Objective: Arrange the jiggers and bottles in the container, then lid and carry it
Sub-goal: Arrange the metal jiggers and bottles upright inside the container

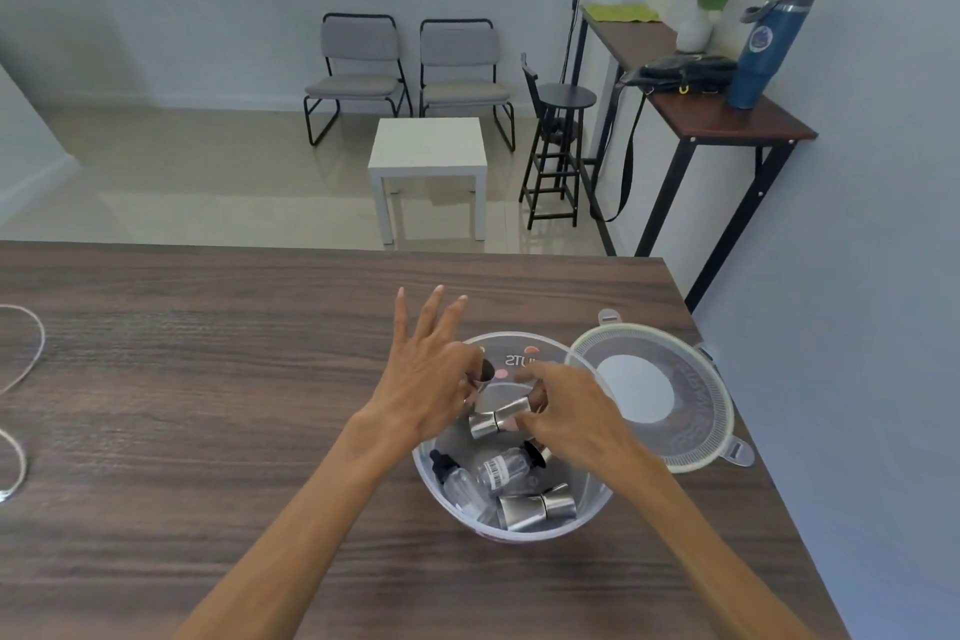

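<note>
Fingers [524,424] pinching jigger [501,420], long axis sideways, over container [592,494]

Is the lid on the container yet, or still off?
Off. The lid lies on the table beside the container, to its right, while both hands reach into its open top.
</note>
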